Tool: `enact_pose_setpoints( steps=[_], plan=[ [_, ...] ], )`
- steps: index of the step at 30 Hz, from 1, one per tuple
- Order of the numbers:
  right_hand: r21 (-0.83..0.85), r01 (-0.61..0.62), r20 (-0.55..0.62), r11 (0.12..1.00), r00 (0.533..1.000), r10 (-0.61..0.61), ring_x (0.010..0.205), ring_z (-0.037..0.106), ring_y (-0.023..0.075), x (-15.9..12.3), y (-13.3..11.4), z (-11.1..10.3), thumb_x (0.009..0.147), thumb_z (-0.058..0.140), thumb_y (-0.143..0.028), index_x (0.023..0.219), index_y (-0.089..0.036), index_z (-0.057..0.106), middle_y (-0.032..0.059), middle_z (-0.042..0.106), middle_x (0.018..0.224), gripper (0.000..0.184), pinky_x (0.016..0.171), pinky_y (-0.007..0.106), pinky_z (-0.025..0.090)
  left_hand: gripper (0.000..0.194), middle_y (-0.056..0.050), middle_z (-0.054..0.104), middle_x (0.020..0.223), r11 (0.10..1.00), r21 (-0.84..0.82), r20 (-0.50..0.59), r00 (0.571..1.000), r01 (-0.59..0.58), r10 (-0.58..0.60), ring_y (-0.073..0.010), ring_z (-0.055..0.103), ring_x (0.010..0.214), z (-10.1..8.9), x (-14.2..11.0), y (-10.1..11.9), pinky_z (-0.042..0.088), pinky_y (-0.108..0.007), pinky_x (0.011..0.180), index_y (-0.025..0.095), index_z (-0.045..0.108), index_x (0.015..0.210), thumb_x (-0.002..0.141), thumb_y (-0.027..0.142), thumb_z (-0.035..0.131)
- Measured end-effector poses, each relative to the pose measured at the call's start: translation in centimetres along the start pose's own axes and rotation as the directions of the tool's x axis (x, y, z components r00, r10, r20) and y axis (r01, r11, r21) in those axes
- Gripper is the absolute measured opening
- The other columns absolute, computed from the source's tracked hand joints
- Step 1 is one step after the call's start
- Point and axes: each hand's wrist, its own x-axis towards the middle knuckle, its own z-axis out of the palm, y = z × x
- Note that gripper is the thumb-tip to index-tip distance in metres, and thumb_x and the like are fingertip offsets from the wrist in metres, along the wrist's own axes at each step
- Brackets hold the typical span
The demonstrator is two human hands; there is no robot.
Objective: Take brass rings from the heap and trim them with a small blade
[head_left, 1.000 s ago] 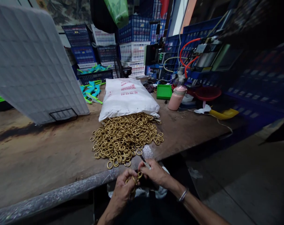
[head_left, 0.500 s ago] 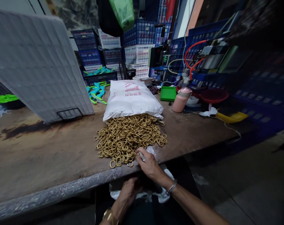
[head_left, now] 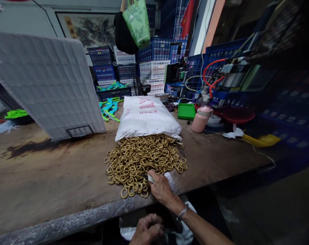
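Observation:
A heap of brass rings [head_left: 144,158] lies on the worn wooden table [head_left: 49,180], spilling from a white sack [head_left: 147,117]. My right hand [head_left: 161,189] rests at the near edge of the heap, fingers closed around a small metal tool [head_left: 149,178] whose tip pokes among the rings. My left hand [head_left: 148,231] is below the table edge over a white bag [head_left: 187,233] in my lap, fingers curled; what it holds is hidden.
A grey quilted panel [head_left: 46,81] leans at the left. A pink bottle [head_left: 200,119], green tray [head_left: 186,111], red bowl [head_left: 238,115] and yellow scoop [head_left: 261,140] stand at the right. Stacked blue and white crates [head_left: 151,64] fill the back. Teal plastic parts [head_left: 110,109] lie behind the sack.
My right hand went from my lap up to the ring heap with the tool. My left hand dropped lower below the table edge. The view tilted upward.

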Motion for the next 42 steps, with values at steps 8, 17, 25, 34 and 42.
enact_pose_setpoints(
  steps=[8,17,25,34,42],
  plan=[
    [0.452,-0.058,-0.086,0.89,0.99,0.108,0.057,0.043,0.0106,0.7,1.0,-1.5,0.079,0.039,-0.026,0.068,-0.019,0.047,-0.0023,0.048,0.06,0.015,0.056,0.021,0.031,0.031,-0.001,0.057,0.067,0.919,0.195,-0.351,0.851,-0.342,0.391,-0.0121,0.05,0.052,1.4,-0.4,4.6,0.042,-0.023,0.049,0.018,0.061,0.086,0.069,0.044,0.06],
    [0.914,-0.404,0.39,0.028,0.898,0.202,0.036,0.016,0.0018,-2.0,-0.4,-3.6,0.066,0.058,-0.044,0.071,-0.022,0.034,-0.0118,0.033,0.051,0.033,0.034,0.016,0.016,0.024,-0.01,0.063,0.091,0.535,0.615,-0.147,0.583,-0.579,0.799,-0.022,0.057,0.084,1.0,1.8,7.0,0.043,-0.033,0.078,0.022,0.063,0.095,0.072,0.02,0.057],
    [0.865,-0.501,0.49,0.014,0.852,0.185,0.034,0.018,0.0013,-3.3,0.0,-3.2,0.067,0.058,-0.045,0.074,-0.022,0.034,-0.0118,0.037,0.051,0.034,0.033,0.015,0.015,0.017,-0.006,0.068,0.079,0.62,0.571,-0.166,0.665,-0.537,0.728,-0.0216,0.059,0.079,0.8,1.9,7.6,0.042,-0.031,0.076,0.024,0.069,0.08,0.066,0.018,0.062],
    [0.819,-0.304,0.242,0.486,0.952,0.188,0.046,0.035,0.0054,-3.8,0.7,-2.5,0.079,0.048,-0.044,0.075,-0.018,0.047,-0.007,0.041,0.056,0.026,0.043,0.017,0.028,0.016,0.004,0.05,0.051,0.835,0.364,-0.238,0.825,-0.414,0.513,-0.0087,0.042,0.045,2.5,1.3,6.7,0.034,-0.019,0.044,0.016,0.061,0.062,0.072,0.028,0.057],
    [0.779,-0.289,0.23,0.557,0.957,0.174,0.051,0.042,0.0076,-3.8,1.1,-2.2,0.079,0.045,-0.032,0.069,-0.018,0.046,-0.0056,0.046,0.055,0.017,0.05,0.019,0.034,0.029,0.003,0.052,0.056,0.967,0.088,-0.203,0.946,-0.24,0.253,-0.0059,0.041,0.039,2.7,0.2,6.6,0.033,-0.018,0.037,0.015,0.057,0.077,0.07,0.043,0.059]
  ],
)
